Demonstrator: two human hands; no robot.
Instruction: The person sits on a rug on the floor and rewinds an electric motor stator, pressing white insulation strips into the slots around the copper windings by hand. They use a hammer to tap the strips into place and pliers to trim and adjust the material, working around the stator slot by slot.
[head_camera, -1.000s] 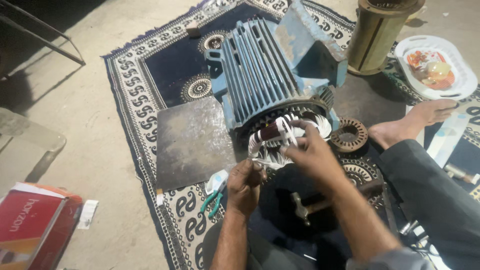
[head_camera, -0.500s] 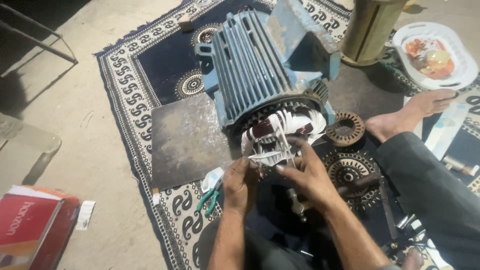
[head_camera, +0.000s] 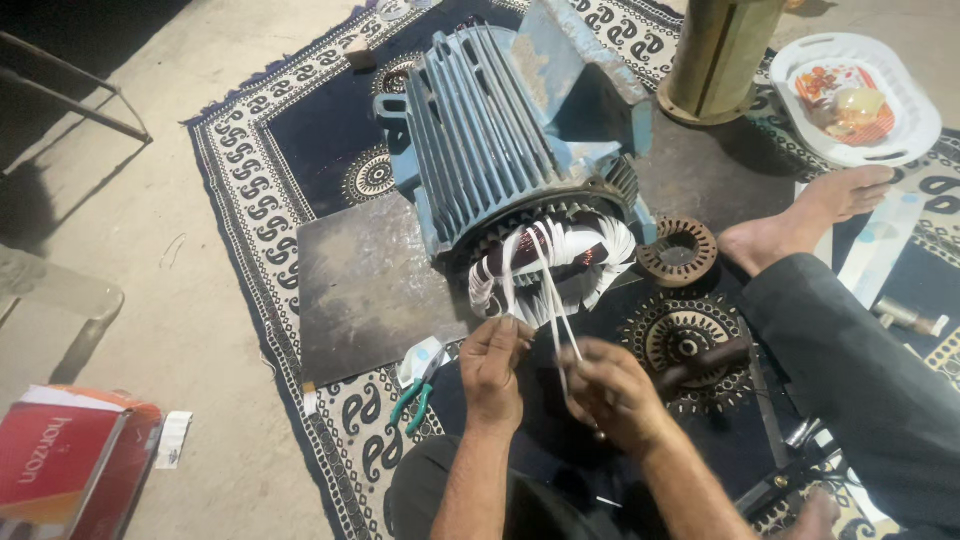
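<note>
Two hands have drawn back from the windings toward the body since a moment ago. The right hand now pinches white tie strips pulled taut from the coil, while the left hand grips their lower ends just below the winding. Beyond, the blue finned motor housing lies on the patterned rug; green pliers rest beside the left wrist.

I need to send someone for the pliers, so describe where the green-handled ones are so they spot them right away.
Start at the big blue ribbed motor housing on the patterned rug. By its open end lies a flat grey metal sheet; the pliers sit just below it, left of the left hand, the only green-handled tool.
</note>
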